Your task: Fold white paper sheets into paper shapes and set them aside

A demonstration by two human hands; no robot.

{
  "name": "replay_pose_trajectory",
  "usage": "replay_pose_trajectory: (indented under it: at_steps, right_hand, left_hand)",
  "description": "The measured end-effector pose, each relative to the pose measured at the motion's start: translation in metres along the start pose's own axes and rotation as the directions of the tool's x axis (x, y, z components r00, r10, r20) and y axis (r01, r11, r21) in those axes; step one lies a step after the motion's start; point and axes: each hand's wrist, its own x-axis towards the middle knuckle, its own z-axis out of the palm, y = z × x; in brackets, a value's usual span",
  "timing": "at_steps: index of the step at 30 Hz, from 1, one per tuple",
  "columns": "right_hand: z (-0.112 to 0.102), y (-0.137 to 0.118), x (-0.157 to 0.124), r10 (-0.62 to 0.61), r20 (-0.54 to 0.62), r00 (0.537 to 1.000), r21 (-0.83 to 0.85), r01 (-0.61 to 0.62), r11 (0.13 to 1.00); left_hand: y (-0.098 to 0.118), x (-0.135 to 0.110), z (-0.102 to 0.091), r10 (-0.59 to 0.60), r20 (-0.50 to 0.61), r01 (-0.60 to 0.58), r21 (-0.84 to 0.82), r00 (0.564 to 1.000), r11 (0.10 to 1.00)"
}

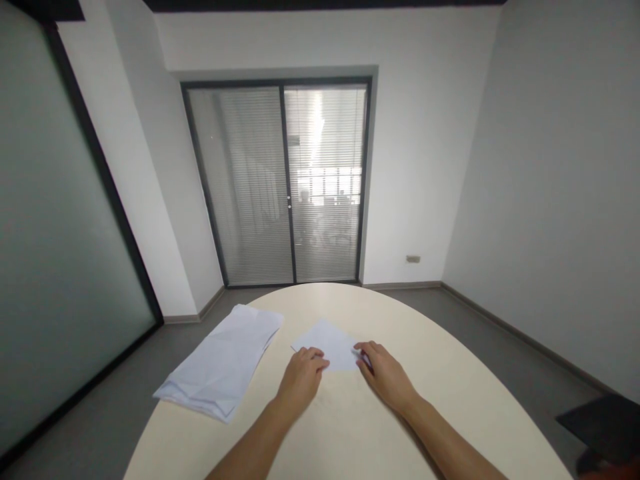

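Observation:
A small white sheet of paper (330, 341), with a pointed far corner, lies on the table in front of me and seems to be folded. My left hand (304, 373) is at its near left side, fingers curled over the edge and the thumb close to the fingertips. At the right side, my right hand (381, 370) has its bent fingers and thumb around the paper's edge, and a bit of white paper shows between them. My palms and the parts of the sheet under my fingers are hidden.
A stack of larger white paper sheets (225, 363) lies on the left of the round cream table (450, 400), reaching its edge. A dark object (607, 427), perhaps a chair, stands on the floor at right. Beyond the table are glass doors with blinds (250, 200).

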Motion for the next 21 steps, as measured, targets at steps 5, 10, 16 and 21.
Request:
replay_pose_trajectory:
  at_steps: [5, 10, 16, 21]
  right_hand:
    - [-0.004, -0.007, -0.001, -0.145, 0.013, 0.989, 0.025, 0.144, 0.989]
    - [-0.009, -0.018, -0.003, -0.201, 0.106, 0.974, 0.047, 0.197, 0.979]
    - [-0.004, -0.010, -0.003, -0.152, 0.065, 0.986, 0.028, 0.151, 0.988]
    - [0.001, -0.003, -0.005, -0.126, 0.068, 0.990, 0.019, 0.125, 0.992]
  left_hand:
    - [0.006, -0.004, -0.003, 0.062, -0.028, -0.062, 0.006, 0.998, 0.998]
    - [0.016, -0.008, -0.007, 0.136, 0.001, -0.136, -0.002, 0.991, 0.991]
    - [0.016, -0.010, -0.007, 0.236, 0.077, -0.236, -0.014, 0.969, 0.972]
    - [0.016, -0.011, -0.010, 0.253, 0.142, -0.257, 0.013, 0.957, 0.966]
